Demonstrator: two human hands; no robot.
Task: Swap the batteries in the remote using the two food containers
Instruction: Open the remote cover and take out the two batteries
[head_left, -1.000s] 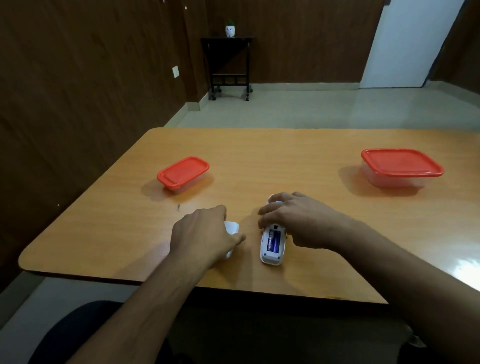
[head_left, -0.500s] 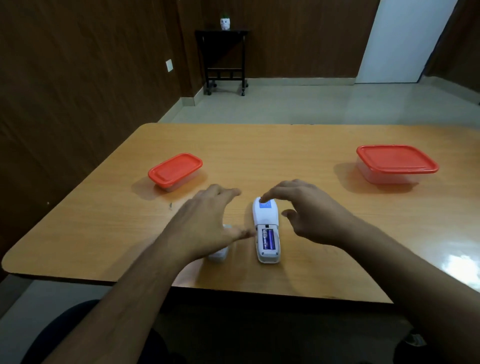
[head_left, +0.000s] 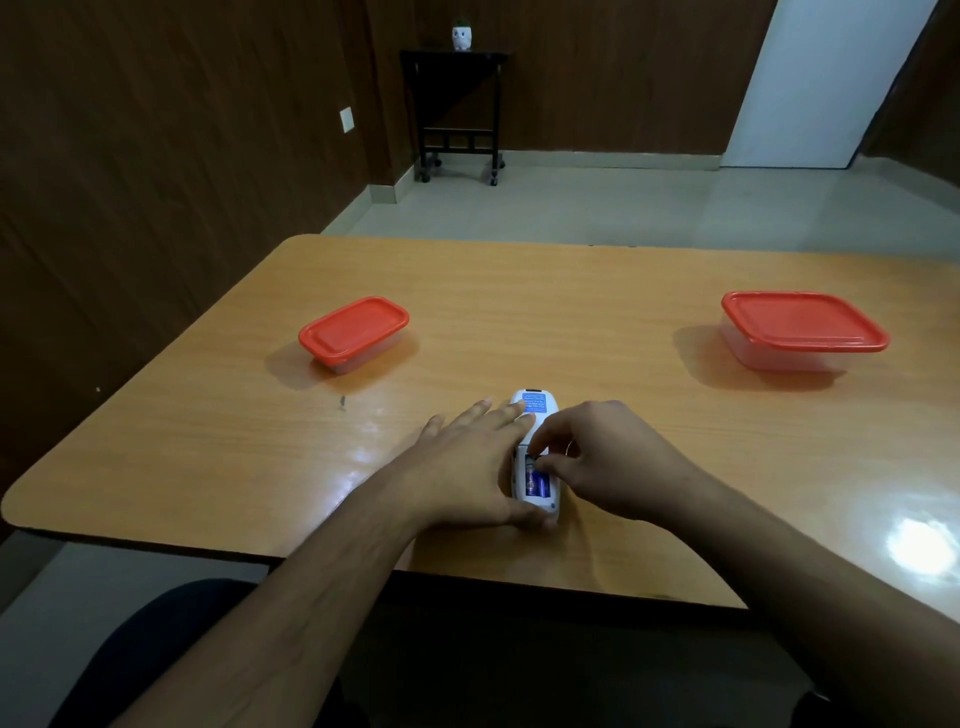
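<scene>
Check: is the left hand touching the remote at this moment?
Touching. The head view shows the left hand lying flat against the remote, fingers over its upper label and thumb wrapped around its near end, with no gap.

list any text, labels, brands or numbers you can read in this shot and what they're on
Nothing here can be read.
Blue sticker on the back of the remote: lines of white print, too small and blurred to read.
Batteries in the open compartment: purple-blue wrap, any printing illegible.
Small red-lidded container, large red-lidded container: no markings visible.
</scene>
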